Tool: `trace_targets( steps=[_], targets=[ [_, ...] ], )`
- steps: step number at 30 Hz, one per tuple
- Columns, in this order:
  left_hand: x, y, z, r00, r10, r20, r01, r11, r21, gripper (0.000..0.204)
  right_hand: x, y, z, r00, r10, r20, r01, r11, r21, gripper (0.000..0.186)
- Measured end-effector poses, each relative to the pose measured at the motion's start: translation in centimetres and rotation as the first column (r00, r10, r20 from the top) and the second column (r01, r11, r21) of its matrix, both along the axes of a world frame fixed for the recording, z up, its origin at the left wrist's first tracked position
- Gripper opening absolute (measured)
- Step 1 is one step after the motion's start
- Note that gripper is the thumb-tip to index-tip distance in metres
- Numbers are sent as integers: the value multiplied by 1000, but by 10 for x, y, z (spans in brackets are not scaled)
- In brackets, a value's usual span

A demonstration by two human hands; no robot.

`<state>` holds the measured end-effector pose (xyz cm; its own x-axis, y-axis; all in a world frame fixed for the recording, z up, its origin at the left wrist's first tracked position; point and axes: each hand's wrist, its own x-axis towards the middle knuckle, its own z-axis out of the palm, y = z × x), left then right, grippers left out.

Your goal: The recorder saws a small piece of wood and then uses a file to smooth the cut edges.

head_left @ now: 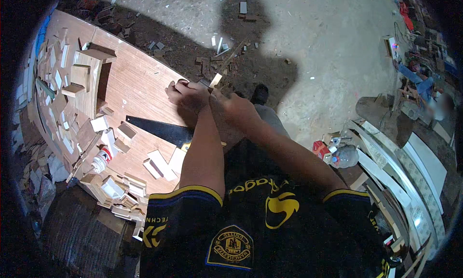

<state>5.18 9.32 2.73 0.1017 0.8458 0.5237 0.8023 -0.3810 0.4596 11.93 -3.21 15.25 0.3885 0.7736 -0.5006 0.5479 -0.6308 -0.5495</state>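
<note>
Both my hands meet past the edge of the work table, over the floor. My left hand is closed, its fingers curled around something dark and flat that I cannot make out. My right hand is closed beside it, thumb toward the left hand. A small pale wood piece sticks out from between them, seemingly in the right hand's fingers. The dark thing lies against the wood. On the table, a handsaw with a black blade lies near my left forearm, which partly hides its handle.
A small wooden box stands on the table at left. A white and red bottle lies among several wood offcuts. Scraps litter the floor ahead. At right are a clear plastic jug and curved pale panels.
</note>
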Motion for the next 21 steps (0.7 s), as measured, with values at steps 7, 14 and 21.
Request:
trace_targets(
  steps=[7, 14, 21],
  targets=[
    [-4, -5, 28, 961, -26, -276, -19, 987, -158, 6, 3, 1, 67, 978, 210, 22, -202, 961, -191, 60],
    [-4, -8, 5, 970, 30, -242, -67, 987, -144, 7, 16, 16, 96, 940, 341, -1, -319, 878, -358, 61],
    [0, -11, 0, 987, -2, -160, -31, 980, -199, 7, 12, 24, 68, 925, 357, 129, -291, 885, -363, 56]
  ],
)
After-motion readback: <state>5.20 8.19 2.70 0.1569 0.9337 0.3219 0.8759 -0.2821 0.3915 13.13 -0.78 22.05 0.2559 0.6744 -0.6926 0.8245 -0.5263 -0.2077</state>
